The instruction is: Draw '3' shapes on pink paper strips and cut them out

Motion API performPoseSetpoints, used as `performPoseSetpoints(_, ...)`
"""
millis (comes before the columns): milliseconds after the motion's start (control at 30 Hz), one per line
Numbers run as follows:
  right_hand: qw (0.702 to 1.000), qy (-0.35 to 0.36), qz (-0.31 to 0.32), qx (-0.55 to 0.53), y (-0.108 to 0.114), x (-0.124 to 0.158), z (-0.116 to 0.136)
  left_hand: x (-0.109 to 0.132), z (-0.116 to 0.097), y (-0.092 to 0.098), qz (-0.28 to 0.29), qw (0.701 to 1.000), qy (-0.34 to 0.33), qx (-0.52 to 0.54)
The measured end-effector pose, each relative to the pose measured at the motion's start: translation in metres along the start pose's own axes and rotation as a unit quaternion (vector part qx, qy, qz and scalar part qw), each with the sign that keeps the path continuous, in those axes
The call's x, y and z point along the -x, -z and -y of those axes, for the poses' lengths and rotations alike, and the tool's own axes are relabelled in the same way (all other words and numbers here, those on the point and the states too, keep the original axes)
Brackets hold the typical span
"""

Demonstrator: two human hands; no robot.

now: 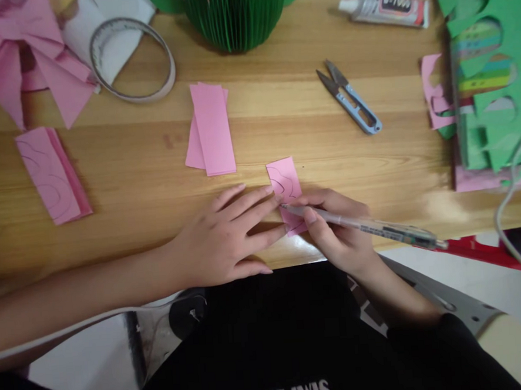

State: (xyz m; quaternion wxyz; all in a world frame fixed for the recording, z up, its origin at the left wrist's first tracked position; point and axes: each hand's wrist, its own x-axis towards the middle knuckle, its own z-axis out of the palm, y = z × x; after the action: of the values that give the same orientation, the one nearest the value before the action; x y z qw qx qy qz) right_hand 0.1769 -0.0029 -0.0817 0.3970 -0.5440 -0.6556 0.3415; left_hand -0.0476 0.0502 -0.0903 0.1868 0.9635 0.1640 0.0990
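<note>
A small pink paper strip with curved pen lines lies near the table's front edge. My left hand rests flat with fingers spread, its fingertips touching the strip's left side. In my right hand is a clear-barrelled pen, its tip on the strip close to my left fingertips. Behind my left hand lie two overlapping stacks of plain pink paper. Further left is a folded pink paper with curved lines drawn on it.
Thread snips lie right of centre, below a glue tube. A tape roll and a pink paper bow are at the back left. A green honeycomb paper ball stands behind. Cut green paper and a cable are at right.
</note>
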Motion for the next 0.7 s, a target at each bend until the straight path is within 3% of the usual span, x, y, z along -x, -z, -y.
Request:
performPoseSetpoints(267,0.999,0.000,-0.046,-0.007,-0.0014,0.0040,-0.0040,0.0007,-0.0005,-0.0006,-0.003,1.000,0.003,-0.001)
performPoseSetpoints(533,1.000,-0.015,-0.020,0.005,-0.0012,0.0024,-0.0016,-0.0001,0.0000,-0.0003,0.001,1.000,0.000,0.005)
performPoseSetpoints(700,0.998,-0.014,-0.054,0.015,-0.0025,0.0052,-0.0025,-0.0002,-0.0002,-0.0001,0.001,1.000,0.005,-0.008)
